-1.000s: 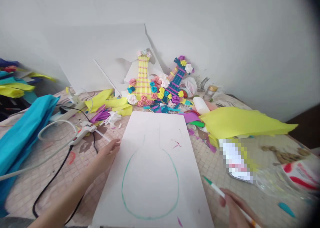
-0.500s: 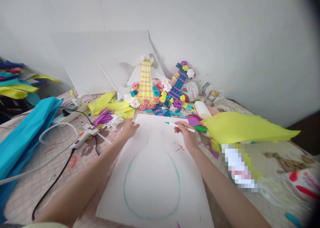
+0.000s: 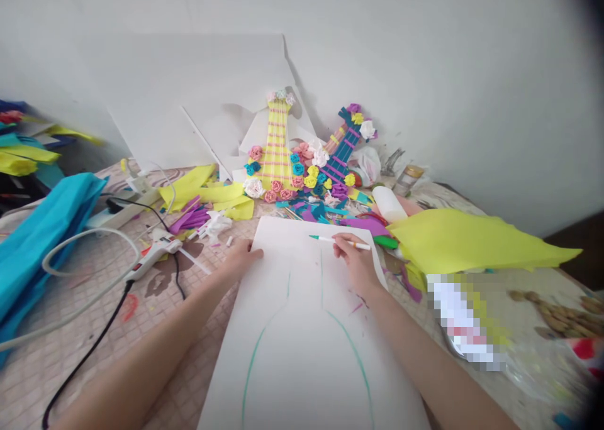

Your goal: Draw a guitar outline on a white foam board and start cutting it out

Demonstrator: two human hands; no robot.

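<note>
A white sheet (image 3: 302,329) lies in front of me on the table, with a green outline drawn on it that narrows toward the far end. My right hand (image 3: 355,261) is closed on a green-tipped marker (image 3: 338,241), whose tip points left near the sheet's far edge. My left hand (image 3: 243,254) presses on the sheet's far left corner, fingers curled over the edge.
Two paper guitars (image 3: 277,153) decorated with paper roses lean against the wall. A glue gun (image 3: 153,254) with a black cord lies to the left beside blue paper (image 3: 42,229). Yellow paper (image 3: 467,238), a white tube (image 3: 387,203) and scraps crowd the right.
Both hands moved from the sheet's sides to its far end. The green lines of the neck have been drawn up toward the far edge. The view has shifted closer.
</note>
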